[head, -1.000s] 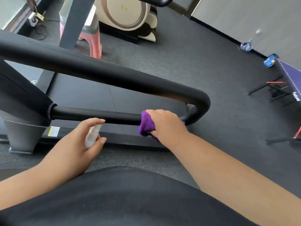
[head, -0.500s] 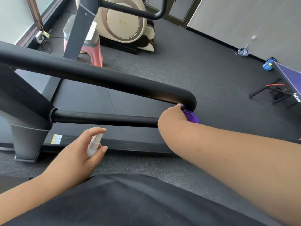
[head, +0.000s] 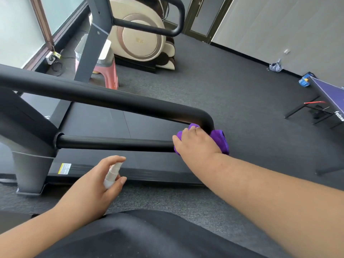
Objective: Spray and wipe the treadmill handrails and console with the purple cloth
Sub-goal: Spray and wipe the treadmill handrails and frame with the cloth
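We look down on a wide dark grey carpeted floor (head: pixel 232 90) that fills most of the view, and on it stands the black treadmill with its flat running deck (head: pixel 115 123) stretching away beneath the rails. Across the middle runs the thick black padded upper handrail (head: pixel 104 97), which curves down at its right end to meet the thinner black lower rail (head: pixel 115 143) coming out of the grey upright post (head: pixel 31 164). Further back we see a cream, round-sided massage chair (head: pixel 141 40), a pink plastic stool (head: pixel 108 71) and, at the right edge, the corner of a purple-topped table (head: pixel 329 88). Our black-clothed lap (head: pixel 149 237) fills the bottom of the frame. Our right hand (head: pixel 197 142) sits at the bend where the two rails join, its fingers curled around the bunched purple cloth (head: pixel 220 140) and pressing it against the handrail's curve; the cloth wraps the rail there and bulges out on both sides of the hand. Our left hand (head: pixel 96 185) hovers nearer to us, below the lower rail and apart from it, fingers wrapped around a small white spray bottle (head: pixel 112 174) with the forefinger arched over its top.
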A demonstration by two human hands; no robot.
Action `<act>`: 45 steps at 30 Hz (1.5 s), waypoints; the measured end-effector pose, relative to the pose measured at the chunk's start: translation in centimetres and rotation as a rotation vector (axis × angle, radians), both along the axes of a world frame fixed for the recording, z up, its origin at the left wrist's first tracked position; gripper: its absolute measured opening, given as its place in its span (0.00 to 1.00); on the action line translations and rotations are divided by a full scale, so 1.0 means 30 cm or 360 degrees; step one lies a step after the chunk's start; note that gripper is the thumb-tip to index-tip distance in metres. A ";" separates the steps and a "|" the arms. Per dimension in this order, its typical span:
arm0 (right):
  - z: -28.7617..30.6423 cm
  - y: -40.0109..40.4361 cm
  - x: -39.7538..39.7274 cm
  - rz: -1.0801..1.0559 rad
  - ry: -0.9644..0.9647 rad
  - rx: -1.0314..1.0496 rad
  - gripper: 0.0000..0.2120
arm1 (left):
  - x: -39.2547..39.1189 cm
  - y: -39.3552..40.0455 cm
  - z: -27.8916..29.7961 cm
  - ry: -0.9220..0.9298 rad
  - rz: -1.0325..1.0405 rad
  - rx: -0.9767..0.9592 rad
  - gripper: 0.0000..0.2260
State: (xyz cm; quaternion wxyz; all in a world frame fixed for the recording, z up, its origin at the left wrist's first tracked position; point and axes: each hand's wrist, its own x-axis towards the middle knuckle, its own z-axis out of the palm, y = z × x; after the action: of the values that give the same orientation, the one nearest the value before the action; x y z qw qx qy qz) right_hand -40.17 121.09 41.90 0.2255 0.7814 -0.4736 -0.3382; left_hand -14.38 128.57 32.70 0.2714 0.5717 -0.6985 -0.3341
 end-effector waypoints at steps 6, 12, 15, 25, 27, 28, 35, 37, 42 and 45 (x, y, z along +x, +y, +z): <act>-0.218 0.057 -0.012 -0.0484 -0.0619 -0.0076 0.33 | 0.042 -0.003 0.004 0.0023 -0.0008 -0.0004 0.27; -0.347 0.077 0.106 -0.0508 -0.1147 -0.0055 0.45 | 0.085 0.007 0.008 -0.0011 0.0036 -0.0005 0.28; -0.386 0.073 0.221 -0.0340 -0.1384 0.0156 0.41 | 0.090 0.011 0.011 -0.0017 0.0030 -0.0032 0.26; -0.245 0.022 0.026 -0.0703 -0.2084 -0.0308 0.30 | 0.134 0.023 -0.008 -0.0013 0.0051 -0.0003 0.24; -0.264 0.009 0.012 -0.0754 -0.2000 -0.0254 0.26 | 0.150 0.023 -0.010 -0.0003 0.0067 0.0026 0.22; -0.277 0.005 0.024 -0.0784 -0.1993 -0.0236 0.24 | 0.161 0.024 -0.012 0.0002 0.0075 0.0035 0.22; -0.326 -0.040 0.150 -0.0790 -0.1993 -0.0286 0.16 | 0.224 0.038 -0.033 -0.0039 0.0160 0.0058 0.22; -0.327 -0.050 0.188 -0.0725 -0.1959 -0.0265 0.18 | 0.241 0.042 -0.036 -0.0033 0.0179 0.0071 0.22; -0.345 -0.056 0.335 -0.0481 -0.1883 -0.0185 0.25 | 0.274 0.048 -0.031 -0.0059 0.0214 0.0056 0.23; -0.365 -0.071 0.425 -0.0349 -0.1791 -0.0132 0.27 | 0.303 0.063 -0.032 -0.0088 0.0248 0.0069 0.23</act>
State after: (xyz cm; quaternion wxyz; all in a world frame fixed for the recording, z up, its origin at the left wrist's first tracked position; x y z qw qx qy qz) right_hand -27.43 118.96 30.96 -0.0673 0.7779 -0.6117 0.1272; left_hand -5.28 130.45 31.74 0.2646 0.6391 -0.6518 -0.3110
